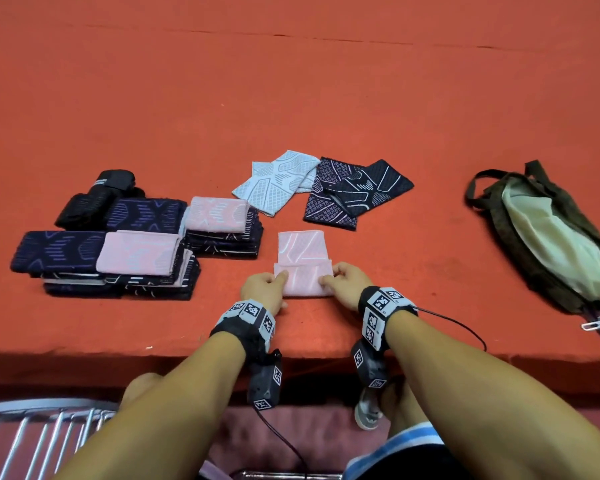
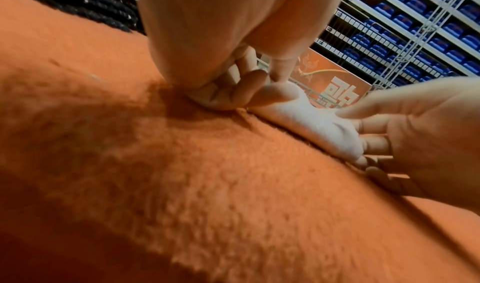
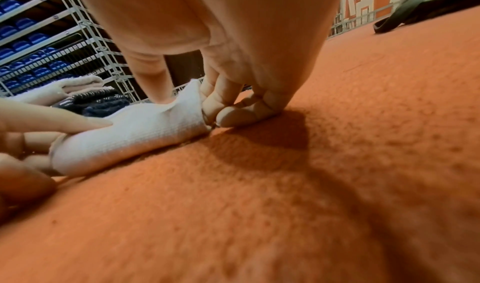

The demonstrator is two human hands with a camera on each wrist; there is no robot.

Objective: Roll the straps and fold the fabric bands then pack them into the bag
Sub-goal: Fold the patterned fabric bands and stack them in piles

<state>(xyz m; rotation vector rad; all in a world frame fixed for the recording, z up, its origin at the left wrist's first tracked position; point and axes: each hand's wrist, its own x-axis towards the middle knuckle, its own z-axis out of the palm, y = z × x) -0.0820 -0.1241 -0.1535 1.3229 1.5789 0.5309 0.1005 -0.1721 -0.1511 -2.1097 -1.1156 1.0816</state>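
Pinching the near fold of a pale pink patterned band (image 1: 304, 268): left hand (image 1: 261, 289), right hand (image 1: 347, 279).

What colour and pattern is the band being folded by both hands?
The band is pale pink with white line and lattice markings, clearest in the head view.

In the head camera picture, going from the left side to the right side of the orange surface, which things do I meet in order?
Folded band stacks → pink band held by the left hand and the right hand → dark unfolded bands → open bag.
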